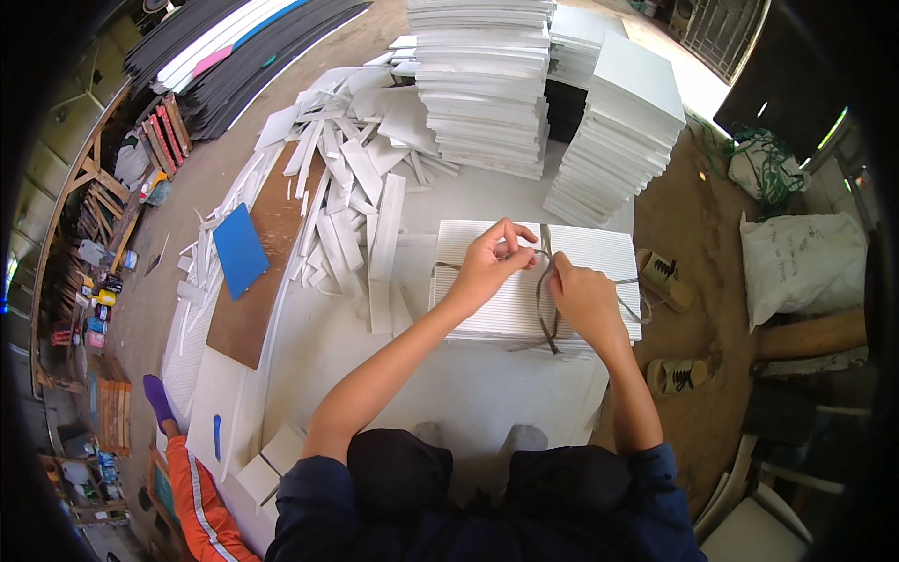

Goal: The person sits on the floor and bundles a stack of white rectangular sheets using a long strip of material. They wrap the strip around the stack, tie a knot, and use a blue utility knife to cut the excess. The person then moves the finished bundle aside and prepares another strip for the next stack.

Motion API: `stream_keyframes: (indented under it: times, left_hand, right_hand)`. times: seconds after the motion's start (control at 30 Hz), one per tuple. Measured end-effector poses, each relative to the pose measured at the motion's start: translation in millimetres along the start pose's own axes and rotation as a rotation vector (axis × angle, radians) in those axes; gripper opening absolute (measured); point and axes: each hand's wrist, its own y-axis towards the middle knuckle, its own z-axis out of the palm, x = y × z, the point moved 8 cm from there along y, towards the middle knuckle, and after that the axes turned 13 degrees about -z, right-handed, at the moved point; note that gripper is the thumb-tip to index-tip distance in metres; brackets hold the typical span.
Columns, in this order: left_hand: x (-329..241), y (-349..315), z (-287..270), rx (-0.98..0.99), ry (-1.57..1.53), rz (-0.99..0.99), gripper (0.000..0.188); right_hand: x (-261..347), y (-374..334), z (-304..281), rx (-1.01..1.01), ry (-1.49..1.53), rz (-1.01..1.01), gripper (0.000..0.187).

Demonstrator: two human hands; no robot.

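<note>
Left hand [496,260] and right hand [581,298] pinched dark strap [540,314], which lay between them; white stack [510,304] underneath ran long left to right.

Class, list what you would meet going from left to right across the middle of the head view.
Yellow container → blue sheet → left hand → right hand → upper shoe → white sack.

I'm watching through a head-worn fisheye, left one of a pair, tipped down over the wearer's knees [398,468]. Left hand [493,259] and right hand [584,295] are pretty close, near mid-frame; the floor [698,403] curves off toward the edges.
</note>
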Motion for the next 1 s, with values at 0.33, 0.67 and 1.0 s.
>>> stream_keyframes:
  times: [0.33, 0.67, 1.0]
  left_hand:
    - [-12, -4, 26, -0.166, 0.646, 0.115, 0.022]
    - [18, 11, 27, -0.049, 0.164, -0.307, 0.039]
    - [22, 14, 21, -0.048, 0.036, -0.248, 0.034]
  right_hand:
    - [-23, -9, 2, -0.14, 0.455, 0.108, 0.016]
    - [-29, -10, 3, -0.183, 0.651, 0.099, 0.015]
    - [-30, -10, -13, -0.205, 0.692, 0.222, 0.025]
